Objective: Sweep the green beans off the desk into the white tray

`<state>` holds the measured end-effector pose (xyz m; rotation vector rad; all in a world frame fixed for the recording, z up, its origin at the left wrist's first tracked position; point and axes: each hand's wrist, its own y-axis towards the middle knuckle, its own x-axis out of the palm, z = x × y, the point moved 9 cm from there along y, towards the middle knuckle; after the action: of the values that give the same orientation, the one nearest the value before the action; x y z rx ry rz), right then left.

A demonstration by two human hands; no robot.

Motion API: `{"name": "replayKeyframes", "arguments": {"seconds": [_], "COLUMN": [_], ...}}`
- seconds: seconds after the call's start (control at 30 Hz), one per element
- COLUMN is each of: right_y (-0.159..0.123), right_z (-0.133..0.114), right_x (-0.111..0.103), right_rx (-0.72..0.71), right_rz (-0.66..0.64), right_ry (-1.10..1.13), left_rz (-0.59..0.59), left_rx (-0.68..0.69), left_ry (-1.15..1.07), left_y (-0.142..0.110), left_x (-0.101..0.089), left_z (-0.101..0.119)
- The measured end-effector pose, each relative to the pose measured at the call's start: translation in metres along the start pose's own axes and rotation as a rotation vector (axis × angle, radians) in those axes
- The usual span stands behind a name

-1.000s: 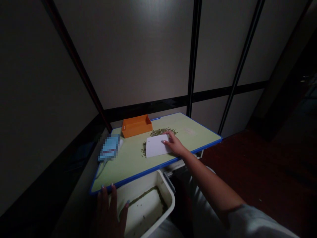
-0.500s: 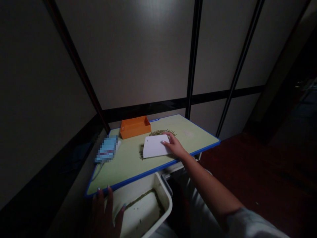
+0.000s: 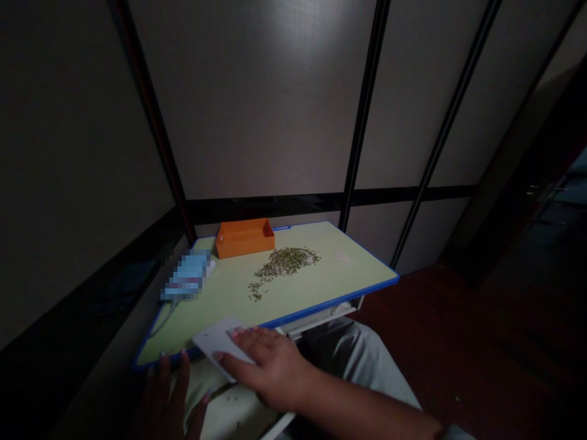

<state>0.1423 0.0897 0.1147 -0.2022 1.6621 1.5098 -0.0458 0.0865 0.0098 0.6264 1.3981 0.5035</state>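
My right hand (image 3: 275,360) is closed on a thin white card (image 3: 224,342) with a small dark hole near one corner. The card is tilted over the table's front edge, above a white plastic bin (image 3: 238,412). My left hand (image 3: 167,397) rests by the bin's left side, fingers stretched and apart, fingertips near the table edge; its lower part is dark. On the pale green table (image 3: 293,299) a patch of small green grains (image 3: 288,261) is spread, with a few stragglers towards the front. Some grains lie inside the bin, partly hidden by my right hand.
An orange open box (image 3: 245,239) stands at the back left of the table. Near the left edge lies a blurred blue packet (image 3: 188,275) with a cord (image 3: 165,318). Panelled walls (image 3: 266,122) enclose the back and left. My knee (image 3: 367,354) is under the table's right part.
My right hand has moved the white card from the grains on the table towards me and left, over the bin. The grains it covered now show. My left hand stays by the bin.
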Motion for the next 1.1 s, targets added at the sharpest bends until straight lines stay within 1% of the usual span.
{"name": "replayKeyframes", "arguments": {"seconds": [0.07, 0.13, 0.27, 0.33, 0.5, 0.7, 0.87, 0.97, 1.03, 1.1], "right_y": [0.001, -0.002, -0.016, -0.023, -0.035, -0.041, -0.045, -0.047, -0.047, -0.047], "right_z": [-0.005, 0.001, 0.019, 0.027, 0.041, 0.054, 0.054, 0.051, 0.048, 0.045], "right_x": [0.015, 0.025, 0.031, 0.029, 0.020, 0.007, 0.007, 0.006, 0.002, -0.008], "right_rx": [-0.005, 0.029, 0.096, 0.122, 0.136, 0.150, 0.109, 0.100, 0.097, 0.082], "right_rz": [-0.053, -0.108, -0.188, -0.208, -0.217, -0.156, -0.147, -0.134, -0.113, -0.066], "right_ry": [-0.079, -0.116, -0.101, -0.086, -0.083, -0.133, -0.089, -0.099, -0.110, -0.111], "left_rz": [0.011, 0.018, 0.009, 0.016, 0.078, 0.096, 0.090, 0.052, 0.031, 0.015], "left_rx": [-0.006, -0.051, -0.147, -0.148, -0.057, 0.006, 0.017, -0.015, -0.051, -0.072], "left_ry": [-0.015, -0.024, -0.027, -0.010, 0.033, 0.007, -0.003, -0.025, -0.040, -0.041], "left_y": [0.001, 0.001, 0.001, 0.001, 0.003, 0.005, 0.005, 0.004, 0.004, 0.005], "left_x": [0.000, -0.001, -0.004, -0.006, -0.012, -0.013, -0.011, -0.006, -0.004, -0.005], "left_z": [-0.001, -0.003, -0.002, 0.000, 0.008, 0.012, 0.011, 0.006, 0.002, 0.001]}}
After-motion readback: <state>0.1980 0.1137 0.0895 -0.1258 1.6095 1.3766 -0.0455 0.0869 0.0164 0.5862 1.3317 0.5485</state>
